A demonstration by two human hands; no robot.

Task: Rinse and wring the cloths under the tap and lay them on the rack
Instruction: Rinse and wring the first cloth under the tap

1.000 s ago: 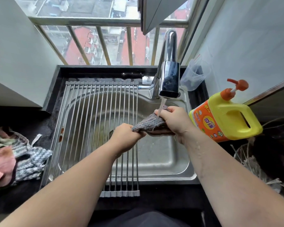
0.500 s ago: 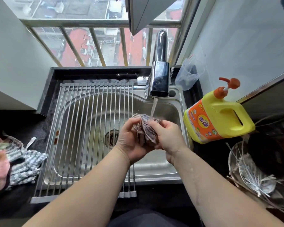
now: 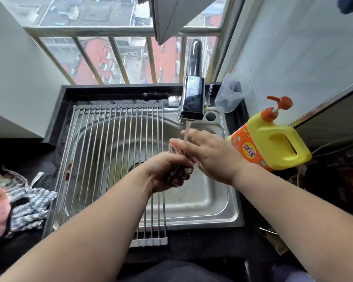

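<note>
The bunched grey-and-pink cloth [image 3: 174, 149] hung over the stainless steel sink [image 3: 202, 202], in its uncovered right half beside the steel-rod roll-up rack [image 3: 110, 151], under the chrome tap [image 3: 193, 98] stream. Our left hand [image 3: 165, 169] clenched it; our right hand [image 3: 214, 157] touched it with straight fingers.

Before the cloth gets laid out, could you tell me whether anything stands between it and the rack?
Nothing visible does: the left hand holds the cloth at the right edge of the rack, whose rods lie bare.
</note>
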